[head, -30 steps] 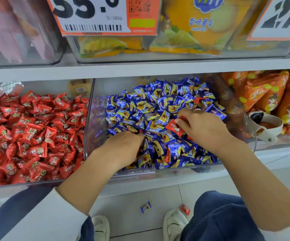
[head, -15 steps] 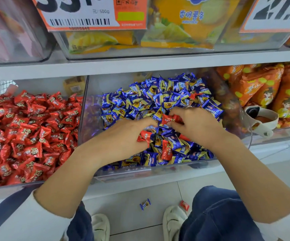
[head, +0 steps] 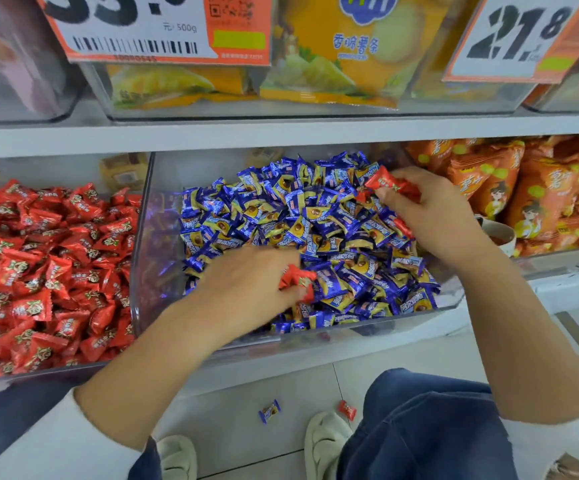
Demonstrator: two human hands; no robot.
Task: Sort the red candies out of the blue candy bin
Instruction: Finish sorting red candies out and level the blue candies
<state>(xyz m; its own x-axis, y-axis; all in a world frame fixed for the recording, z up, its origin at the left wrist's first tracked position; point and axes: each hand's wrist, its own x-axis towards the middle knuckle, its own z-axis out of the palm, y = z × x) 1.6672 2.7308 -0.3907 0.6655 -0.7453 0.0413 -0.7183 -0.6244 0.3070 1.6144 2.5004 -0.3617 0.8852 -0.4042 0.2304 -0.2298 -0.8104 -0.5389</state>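
Left hand (head: 250, 289): in the blue candy bin (head: 142, 258), fingers curled round a red candy (head: 298, 279) near the front.
Right hand (head: 430, 216): at the bin's back right, pinching another red sweet (head: 390, 184) raised clear of the blue candies (head: 309, 230).
Technique: probably best to hold both pieces firmly, carry them left into the red bin (head: 38, 271), and avoid dragging blue wrappers along.
Writing: price tags read "500g" (head: 156, 26) and "21.8" (head: 520, 32); the packet above shows Chinese characters.

right hand (head: 430, 213) lifted, holding red candy (head: 390, 183) | left hand (head: 250, 285) shifted forward
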